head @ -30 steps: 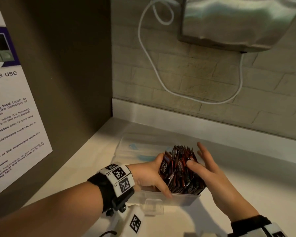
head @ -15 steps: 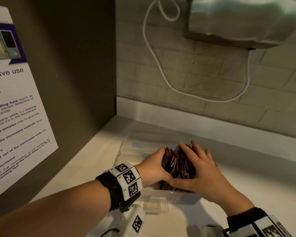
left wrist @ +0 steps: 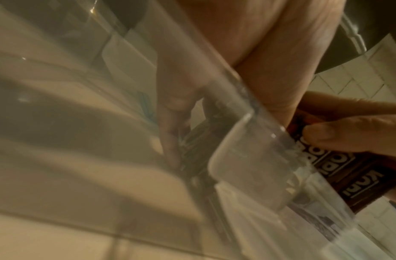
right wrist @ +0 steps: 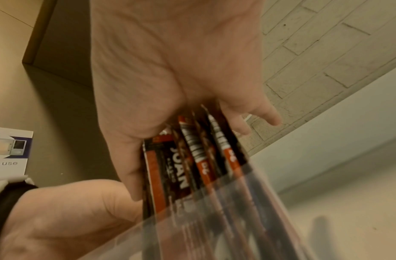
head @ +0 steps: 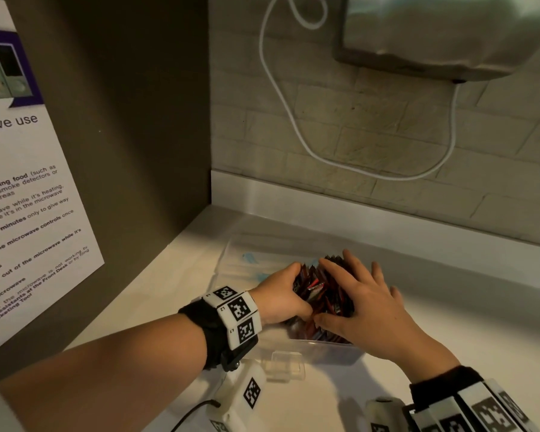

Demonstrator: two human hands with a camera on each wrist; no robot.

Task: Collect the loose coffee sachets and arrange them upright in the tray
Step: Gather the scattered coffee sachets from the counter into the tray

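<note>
A tight bundle of dark red-and-black coffee sachets [head: 318,288] stands upright in a clear plastic tray [head: 325,350] on the white counter. My left hand [head: 279,294] grips the bundle's left side, thumb on the near face and fingers curled behind it. My right hand [head: 365,302] lies flat over the sachet tops with fingers spread and thumb along the near side. The left wrist view shows the left thumb [left wrist: 339,135] pressing a sachet [left wrist: 348,168] above the tray's rim tab [left wrist: 248,149]. The right wrist view shows the right palm [right wrist: 181,70] on the sachets [right wrist: 192,167].
A clear lid with blue marks [head: 256,260] lies behind the tray. A brown side panel with a microwave notice [head: 28,198] stands on the left. The tiled wall behind carries a white cable [head: 293,120] and a metal dispenser [head: 449,35]. Bare counter [head: 449,307] extends right.
My right hand has moved from the bundle's right side onto its top, flattening over the sachets. The bundle now stands lower and more compact. The left hand has kept its grip.
</note>
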